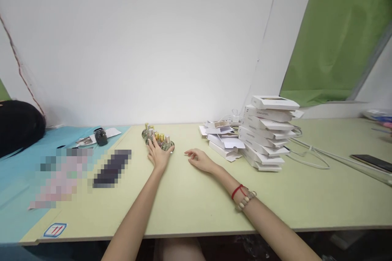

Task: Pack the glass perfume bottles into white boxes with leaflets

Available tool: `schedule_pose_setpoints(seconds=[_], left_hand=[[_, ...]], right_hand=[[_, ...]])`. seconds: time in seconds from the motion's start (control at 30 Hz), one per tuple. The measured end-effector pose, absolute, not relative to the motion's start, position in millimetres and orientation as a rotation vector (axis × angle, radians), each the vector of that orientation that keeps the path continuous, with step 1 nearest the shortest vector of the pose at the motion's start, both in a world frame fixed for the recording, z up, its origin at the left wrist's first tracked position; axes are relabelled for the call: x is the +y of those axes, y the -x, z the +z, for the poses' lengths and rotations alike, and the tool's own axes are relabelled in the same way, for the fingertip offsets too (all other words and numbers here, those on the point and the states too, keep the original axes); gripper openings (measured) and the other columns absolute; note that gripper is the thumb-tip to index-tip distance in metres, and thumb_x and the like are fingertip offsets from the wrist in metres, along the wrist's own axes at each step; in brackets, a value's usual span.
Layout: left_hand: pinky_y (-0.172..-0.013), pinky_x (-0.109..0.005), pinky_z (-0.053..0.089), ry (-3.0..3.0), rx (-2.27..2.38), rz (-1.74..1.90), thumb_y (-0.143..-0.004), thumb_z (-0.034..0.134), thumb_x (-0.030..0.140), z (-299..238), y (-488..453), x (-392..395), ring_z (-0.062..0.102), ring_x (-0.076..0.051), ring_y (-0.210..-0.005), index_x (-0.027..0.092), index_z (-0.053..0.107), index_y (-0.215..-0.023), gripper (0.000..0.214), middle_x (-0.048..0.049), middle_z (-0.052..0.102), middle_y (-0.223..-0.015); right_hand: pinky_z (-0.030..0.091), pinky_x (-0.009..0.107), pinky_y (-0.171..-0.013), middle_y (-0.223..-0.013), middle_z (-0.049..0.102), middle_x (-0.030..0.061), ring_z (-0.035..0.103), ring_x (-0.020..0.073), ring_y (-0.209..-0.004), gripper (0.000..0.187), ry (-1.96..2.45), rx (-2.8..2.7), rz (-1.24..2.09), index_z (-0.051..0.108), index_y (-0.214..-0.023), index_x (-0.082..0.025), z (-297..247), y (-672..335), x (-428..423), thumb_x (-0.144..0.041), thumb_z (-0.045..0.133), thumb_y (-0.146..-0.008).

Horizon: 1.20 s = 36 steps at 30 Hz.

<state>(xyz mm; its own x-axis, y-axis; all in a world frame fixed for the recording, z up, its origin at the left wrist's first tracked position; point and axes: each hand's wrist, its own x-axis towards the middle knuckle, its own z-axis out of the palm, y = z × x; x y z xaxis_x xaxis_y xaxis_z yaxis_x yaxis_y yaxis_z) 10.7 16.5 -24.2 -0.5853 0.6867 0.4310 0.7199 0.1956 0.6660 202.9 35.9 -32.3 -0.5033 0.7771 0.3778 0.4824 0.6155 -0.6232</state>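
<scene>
A cluster of small round glass bottles point(168, 145) with gold and silver caps stands on the yellow-green tabletop near the wall. My left hand point(157, 155) rests against the near side of them, fingers spread and thumb at the right-hand bottle; it partly hides several bottles. To the right, my right hand point(200, 160) hovers low or rests on the table, its fingers loosely bent and apart, with nothing in them. On that wrist are a red cord and a beaded bracelet point(246, 202).
Right of my hands stands a tall stack of white boxes point(265, 138), beside a lower pile of opened white cartons point(225, 142). White cables point(318, 161) and a phone point(372, 162) lie farther right. At left, a dark jar point(100, 136) stands on a blue cover point(18, 179).
</scene>
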Motion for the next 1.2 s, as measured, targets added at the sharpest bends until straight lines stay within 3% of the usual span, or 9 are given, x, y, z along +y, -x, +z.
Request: schedule_pose_setpoints(seconds=[0.2,0.47,0.63,0.83,0.93,1.07,1.2], left_hand=[[-0.096,-0.052,0.028,1.408,-2.410,-1.357,-0.064,0.056,0.059,-21.4,-3.3,15.4,0.013,-0.033,-0.132,0.023,0.003,-0.138,0.098,-0.0133,0.014,-0.145],[-0.100,-0.049,0.025,1.385,-2.353,-1.358,-0.071,0.053,0.053,-23.3,5.0,16.5,0.012,-0.033,-0.132,0.016,0.002,-0.139,0.092,-0.0190,0.010,-0.144],[-0.100,-0.049,0.024,1.390,-2.325,-1.409,-0.075,0.050,0.048,-29.2,8.7,20.4,0.013,-0.033,-0.132,0.015,-0.001,-0.138,0.088,-0.0213,0.011,-0.143],[-0.100,-0.050,0.023,1.265,-2.079,-1.527,-0.069,0.058,0.043,-22.1,1.7,11.1,0.016,-0.033,-0.130,0.012,0.007,-0.136,0.090,-0.0227,0.014,-0.140],[-0.100,-0.047,0.023,1.344,-1.791,-1.580,-0.072,0.055,0.034,-13.6,-5.2,3.2,0.022,-0.029,-0.127,0.011,0.022,-0.130,0.070,-0.0200,0.024,-0.134],[-0.094,-0.041,0.031,1.687,-1.528,-1.498,-0.077,0.045,0.017,-7.9,-14.3,-3.4,0.040,-0.024,-0.113,0.017,0.046,-0.107,0.030,-0.0128,0.042,-0.118],[-0.088,-0.036,0.035,2.052,-1.394,-1.224,-0.077,0.041,0.011,-9.9,-22.1,-6.6,0.046,-0.021,-0.103,0.020,0.054,-0.088,0.019,-0.0085,0.048,-0.109]], right_hand=[[0.042,0.026,-0.069,-0.106,0.051,0.0040,0.054,0.0106,-0.072,0.037,1.240,-2.079,0.269,0.056,-0.108,-0.024,-23.5,-213.5,34.8,-0.017,0.052,-0.071],[0.044,0.027,-0.067,-0.118,0.043,0.0053,0.055,0.0098,-0.069,0.036,1.322,-1.831,0.107,0.054,-0.107,-0.024,-15.4,-218.6,37.3,-0.017,0.048,-0.072],[0.047,0.029,-0.065,-0.134,0.028,0.0100,0.057,0.0126,-0.072,0.044,1.337,-1.725,-0.013,0.050,-0.114,-0.022,-9.8,-222.1,37.8,-0.017,0.049,-0.070],[0.047,0.031,-0.068,-0.142,0.017,0.0119,0.060,0.0158,-0.077,0.050,1.392,-1.536,-0.067,0.044,-0.121,-0.022,1.1,-238.9,45.8,-0.020,0.047,-0.072],[0.046,0.032,-0.075,-0.143,0.018,0.0140,0.060,0.0175,-0.082,0.052,1.390,-1.484,-0.035,0.044,-0.123,-0.020,3.4,-247.8,53.3,-0.021,0.048,-0.071],[0.044,0.034,-0.079,-0.141,0.021,0.0180,0.060,0.0137,-0.066,0.054,1.468,-1.501,0.063,0.047,-0.121,-0.017,3.3,-254.6,60.7,-0.023,0.051,-0.068],[0.043,0.035,-0.080,-0.139,0.028,0.0160,0.061,0.0160,-0.068,0.050,1.543,-1.613,0.076,0.052,-0.117,-0.017,-0.3,-257.7,63.3,-0.026,0.053,-0.067]])
